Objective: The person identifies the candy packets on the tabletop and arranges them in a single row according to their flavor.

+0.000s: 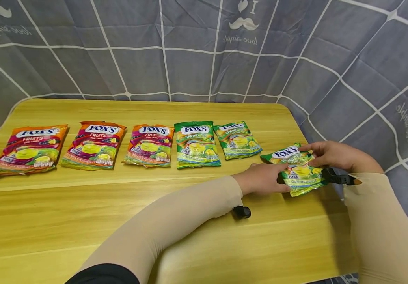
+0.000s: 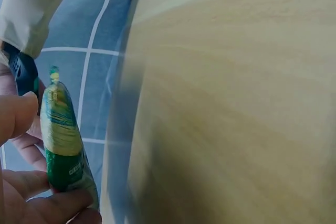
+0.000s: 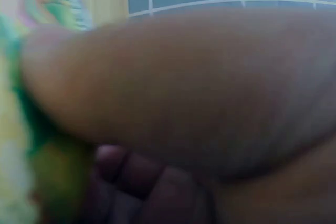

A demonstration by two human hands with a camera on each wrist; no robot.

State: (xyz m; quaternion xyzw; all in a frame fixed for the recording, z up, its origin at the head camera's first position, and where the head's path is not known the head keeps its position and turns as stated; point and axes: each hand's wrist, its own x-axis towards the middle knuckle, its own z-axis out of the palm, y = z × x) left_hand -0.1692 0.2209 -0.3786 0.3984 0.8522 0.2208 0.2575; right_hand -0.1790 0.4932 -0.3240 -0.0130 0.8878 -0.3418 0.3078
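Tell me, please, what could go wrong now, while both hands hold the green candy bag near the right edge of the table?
1. The green bag sits close to the table's right edge; if the left hand or right hand lets go carelessly, it might slide off.
2. Moved toward the row, it could bump the neighbouring green bag, which already lies slightly askew.
3. A firm squeeze may crush the candies inside.

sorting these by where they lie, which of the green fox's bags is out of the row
The green bag at far right, held by both the left hand and right hand. The other two green bags lie untouched in the row.
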